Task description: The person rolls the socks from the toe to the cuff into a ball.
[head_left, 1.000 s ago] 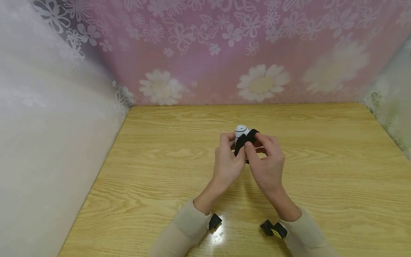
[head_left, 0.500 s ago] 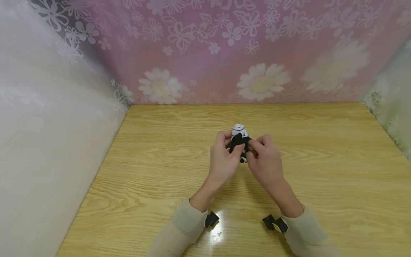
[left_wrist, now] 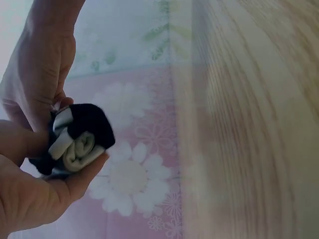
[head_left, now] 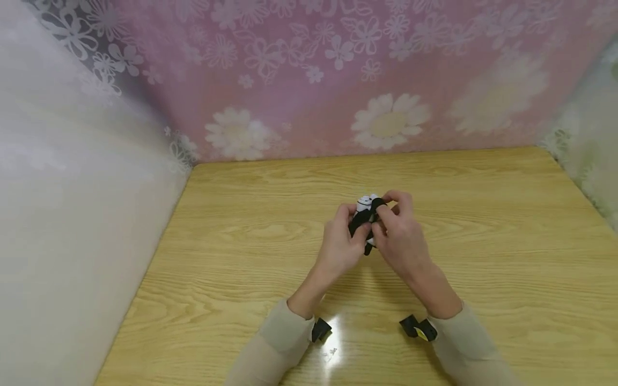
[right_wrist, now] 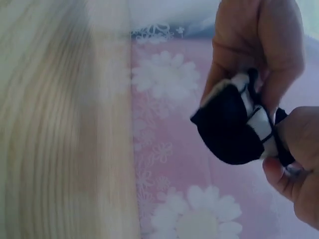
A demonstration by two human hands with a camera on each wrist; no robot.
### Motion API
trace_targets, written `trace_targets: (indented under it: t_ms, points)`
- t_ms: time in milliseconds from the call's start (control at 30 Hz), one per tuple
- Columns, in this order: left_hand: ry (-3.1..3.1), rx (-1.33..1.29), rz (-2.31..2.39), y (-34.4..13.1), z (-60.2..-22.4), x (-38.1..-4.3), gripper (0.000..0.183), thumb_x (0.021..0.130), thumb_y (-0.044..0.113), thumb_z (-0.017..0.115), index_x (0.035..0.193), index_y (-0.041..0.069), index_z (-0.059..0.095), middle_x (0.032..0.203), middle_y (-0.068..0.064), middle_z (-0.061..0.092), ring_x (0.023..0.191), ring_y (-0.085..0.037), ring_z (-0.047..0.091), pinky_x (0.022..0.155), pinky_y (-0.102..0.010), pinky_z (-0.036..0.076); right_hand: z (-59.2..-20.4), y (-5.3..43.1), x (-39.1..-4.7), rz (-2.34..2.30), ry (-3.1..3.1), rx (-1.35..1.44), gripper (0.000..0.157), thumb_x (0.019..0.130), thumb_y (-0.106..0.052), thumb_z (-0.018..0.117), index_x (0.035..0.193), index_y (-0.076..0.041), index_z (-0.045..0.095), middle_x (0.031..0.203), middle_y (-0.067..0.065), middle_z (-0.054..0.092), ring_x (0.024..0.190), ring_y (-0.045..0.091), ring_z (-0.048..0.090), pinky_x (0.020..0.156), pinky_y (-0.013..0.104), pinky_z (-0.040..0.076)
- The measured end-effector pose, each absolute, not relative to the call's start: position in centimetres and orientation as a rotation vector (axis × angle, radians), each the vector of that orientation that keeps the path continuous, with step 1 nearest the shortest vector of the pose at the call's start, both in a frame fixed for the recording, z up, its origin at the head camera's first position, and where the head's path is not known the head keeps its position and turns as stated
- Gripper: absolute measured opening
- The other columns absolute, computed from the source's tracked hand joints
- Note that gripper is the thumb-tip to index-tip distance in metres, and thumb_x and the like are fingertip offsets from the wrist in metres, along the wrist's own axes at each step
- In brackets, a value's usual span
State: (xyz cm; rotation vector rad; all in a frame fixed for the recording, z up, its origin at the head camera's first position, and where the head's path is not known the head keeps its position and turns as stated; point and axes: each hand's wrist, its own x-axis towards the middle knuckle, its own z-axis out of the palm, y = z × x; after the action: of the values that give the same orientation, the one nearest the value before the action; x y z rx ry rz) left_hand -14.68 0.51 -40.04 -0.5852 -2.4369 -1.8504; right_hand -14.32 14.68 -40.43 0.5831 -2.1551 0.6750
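Observation:
A rolled bundle of black-and-white cloth (head_left: 358,219), which looks like a pair of socks, is held above the table between both hands. My left hand (head_left: 338,244) grips it from the left, thumb across the front. On the other side, my right hand (head_left: 404,236) pinches black fabric near the top right. The left wrist view shows one end of the socks (left_wrist: 94,122), with a pale spiral roll inside a black layer. From the right wrist, the socks (right_wrist: 229,129) show a broad black face and white bands with thin dark lines. Fingers hide part of the bundle.
The wooden table (head_left: 232,257) spreads beneath both hands. A pink flowered backdrop (head_left: 299,123) stands behind its far edge, and a pale panel (head_left: 72,225) rises at the left. Black wrist devices (head_left: 321,330) sit at the sleeve cuffs.
The bundle shifts slightly left, then back right and a little lower. My right hand changes its hold on the black fabric, its fingers now higher at the top right. The left hand keeps gripping.

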Motion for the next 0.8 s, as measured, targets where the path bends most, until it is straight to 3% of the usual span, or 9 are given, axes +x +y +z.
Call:
trace_targets:
  t_ms: [133,300,500,800]
  points:
    - [-2.584,-0.729,-1.833,0.1,-40.1,-14.8,0.028,0.099,0.009,0.058,0.125,-0.001,0.053,0.106,-0.014,0.068,0.083,-0.009,0.066,0.066,-0.020,0.055,-40.3,15.9,-14.7,0.721,-2.112,0.693,0.017,0.073,0.023,0.062,0.080,0.007,0.060,0.104,0.027,0.048,0.062,0.026,0.054,0.046,0.033,0.046]
    - [-2.648,-0.976,-1.795,-0.6,-39.9,-15.2,0.027,0.099,0.008,0.058,0.125,0.000,0.055,0.105,-0.008,0.068,0.081,-0.005,0.063,0.067,-0.018,0.054,-39.7,16.8,-14.4,0.833,-2.193,0.713,0.020,0.073,0.026,0.059,0.081,0.008,0.063,0.101,0.024,0.049,0.062,0.018,0.053,0.053,0.020,0.041]
    - [-2.613,-1.308,-1.749,-1.4,-40.1,-15.7,0.028,0.099,0.005,0.060,0.125,-0.002,0.055,0.111,-0.015,0.070,0.090,-0.004,0.064,0.076,-0.017,0.054,-38.7,17.2,-13.9,1.019,-2.256,0.628,0.023,0.076,0.026,0.055,0.075,0.006,0.065,0.094,0.018,0.057,0.075,0.019,0.054,0.062,0.011,0.039]
    - [-2.480,-1.577,-1.934,-2.4,-40.1,-15.6,0.034,0.098,0.004,0.060,0.131,-0.004,0.058,0.111,-0.017,0.069,0.091,0.000,0.062,0.082,-0.021,0.054,-37.8,18.6,-13.7,1.560,-2.473,0.542,0.023,0.089,0.016,0.052,0.078,0.004,0.068,0.099,0.006,0.059,0.081,0.006,0.055,0.057,0.017,0.046]
